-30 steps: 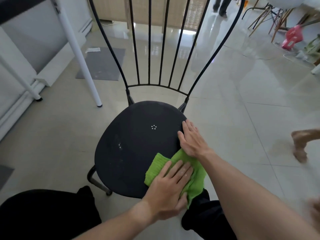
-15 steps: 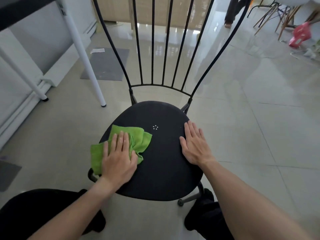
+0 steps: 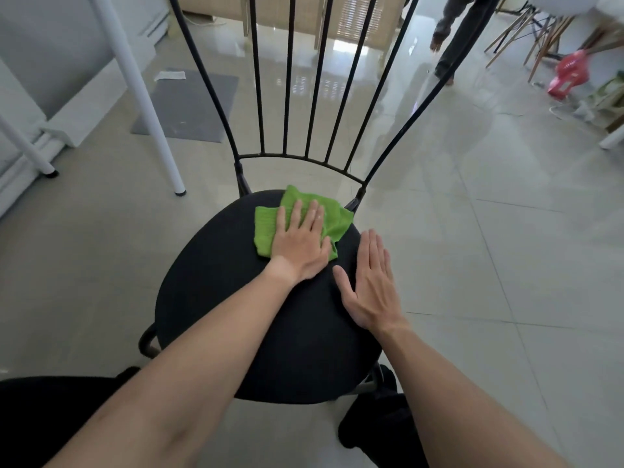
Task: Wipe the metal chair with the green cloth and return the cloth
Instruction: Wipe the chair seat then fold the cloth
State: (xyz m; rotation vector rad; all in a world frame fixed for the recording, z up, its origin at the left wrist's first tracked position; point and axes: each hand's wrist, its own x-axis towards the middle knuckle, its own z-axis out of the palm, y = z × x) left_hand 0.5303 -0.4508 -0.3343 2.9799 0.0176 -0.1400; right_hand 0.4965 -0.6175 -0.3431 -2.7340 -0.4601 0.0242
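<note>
A black metal chair (image 3: 216, 285) with a round seat and a tall barred back stands on the tiled floor in front of me. The green cloth (image 3: 266, 224) lies crumpled at the back of the seat, just below the backrest bars. My left hand (image 3: 300, 241) presses flat on the cloth, fingers spread toward the backrest. My right hand (image 3: 371, 285) rests flat and bare on the right edge of the seat, holding nothing, close beside my left hand.
White table legs (image 3: 145, 96) stand to the left, with a grey mat (image 3: 189, 106) behind them. A person's legs (image 3: 452, 38) are at the back right. Wooden-legged chairs (image 3: 526, 32) and a red object (image 3: 570, 72) sit far right. My dark-clothed knees flank the seat.
My left hand has swept the cloth from the seat's front right, across the left side, to the back of the seat. My right hand has stayed on the right edge.
</note>
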